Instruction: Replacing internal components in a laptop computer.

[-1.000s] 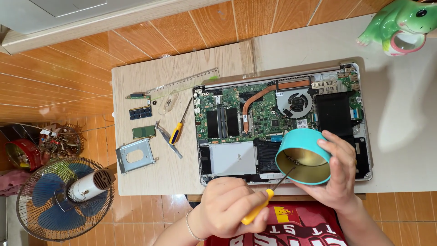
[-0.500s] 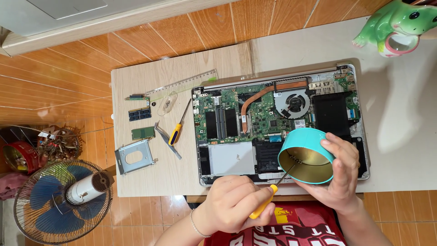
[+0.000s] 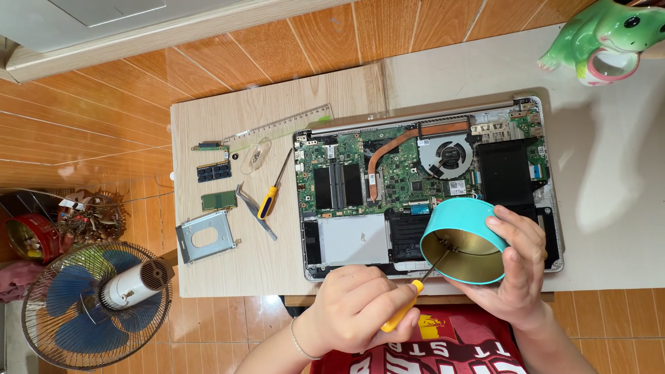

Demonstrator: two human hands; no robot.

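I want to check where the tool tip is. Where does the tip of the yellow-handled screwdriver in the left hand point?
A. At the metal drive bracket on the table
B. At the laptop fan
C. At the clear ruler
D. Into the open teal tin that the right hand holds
D: the left hand grips the yellow-handled screwdriver, and its shaft reaches inside the gold interior of the tilted teal tin, which the right hand holds over the open laptop.

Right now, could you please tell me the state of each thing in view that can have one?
Laptop: bottom cover off, circuit board and cooling fan exposed.
Teal tin: tilted, open mouth facing the camera, held by the right hand.
Yellow-handled screwdriver: gripped in the left hand, tip inside the tin.
Second screwdriver: lying loose on the board.
Drive bracket: removed, lying flat.
Floor fan: lying on the floor.
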